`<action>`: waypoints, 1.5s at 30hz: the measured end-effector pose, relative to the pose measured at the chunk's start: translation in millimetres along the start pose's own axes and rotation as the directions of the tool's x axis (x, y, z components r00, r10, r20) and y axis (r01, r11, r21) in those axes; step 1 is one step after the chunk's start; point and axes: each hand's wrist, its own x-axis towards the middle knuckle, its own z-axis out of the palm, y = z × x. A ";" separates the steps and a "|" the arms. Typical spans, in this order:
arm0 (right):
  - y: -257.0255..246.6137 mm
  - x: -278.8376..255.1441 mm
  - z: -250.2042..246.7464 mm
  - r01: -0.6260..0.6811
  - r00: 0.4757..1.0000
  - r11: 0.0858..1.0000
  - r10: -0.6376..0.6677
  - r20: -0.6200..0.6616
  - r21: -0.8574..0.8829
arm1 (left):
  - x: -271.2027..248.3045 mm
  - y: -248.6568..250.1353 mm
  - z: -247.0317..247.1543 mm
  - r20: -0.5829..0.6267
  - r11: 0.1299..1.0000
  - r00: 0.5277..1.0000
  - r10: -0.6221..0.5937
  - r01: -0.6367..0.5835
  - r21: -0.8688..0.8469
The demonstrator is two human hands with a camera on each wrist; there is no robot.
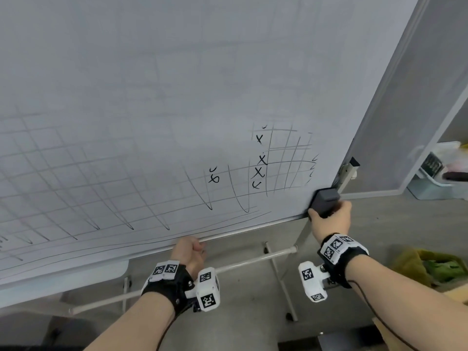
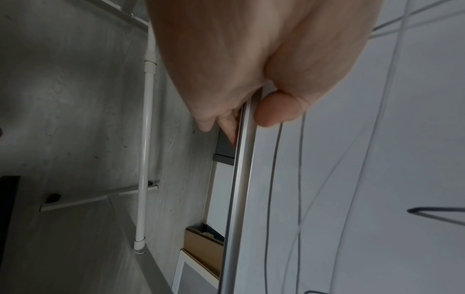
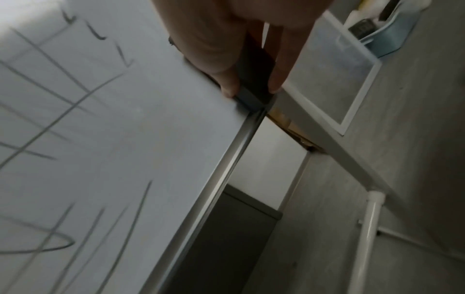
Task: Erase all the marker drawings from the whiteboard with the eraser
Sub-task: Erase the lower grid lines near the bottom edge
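Observation:
The whiteboard [image 1: 177, 84] fills the head view; a grid of grey lines and black x marks [image 1: 259, 168] cover its lower part. My right hand [image 1: 329, 219] grips the dark eraser [image 1: 325, 201] against the board's bottom right corner. In the right wrist view the thumb and fingers [image 3: 279, 79] pinch the eraser [image 3: 251, 95] at the board's edge. My left hand [image 1: 190, 254] grips the board's bottom frame [image 1: 240, 233]. In the left wrist view the thumb [image 2: 276, 111] lies on the front of the frame [image 2: 241, 179] and the fingers curl behind it.
The board's stand has a white crossbar [image 1: 253, 262] and legs [image 1: 281, 277] on the grey floor below. At the right stand a translucent panel [image 1: 405, 122], a pale blue bin [image 1: 440, 183] with odds and ends, and a green cloth [image 1: 435, 267].

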 end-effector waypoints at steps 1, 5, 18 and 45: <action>-3.5 -7.9 5.0 0.018 0.999 1.000 -0.018 0.034 0.008 | -2.6 0.7 1.3 0.001 1.000 1.000 0.005 -0.005 0.003; -5.3 -47.9 32.8 0.092 0.968 0.994 -0.102 0.228 0.054 | -5.0 3.4 1.5 -0.002 1.000 1.000 0.016 -0.016 0.007; -100.8 18.0 -16.8 0.695 0.690 0.715 -0.694 -0.204 -0.077 | 6.7 0.6 -3.0 -0.022 0.999 1.000 0.018 -0.019 -0.026; -25.1 -50.1 37.9 0.969 0.189 0.077 -0.845 0.500 -0.236 | -3.9 2.2 10.4 -0.081 0.996 0.994 0.068 -0.072 -0.045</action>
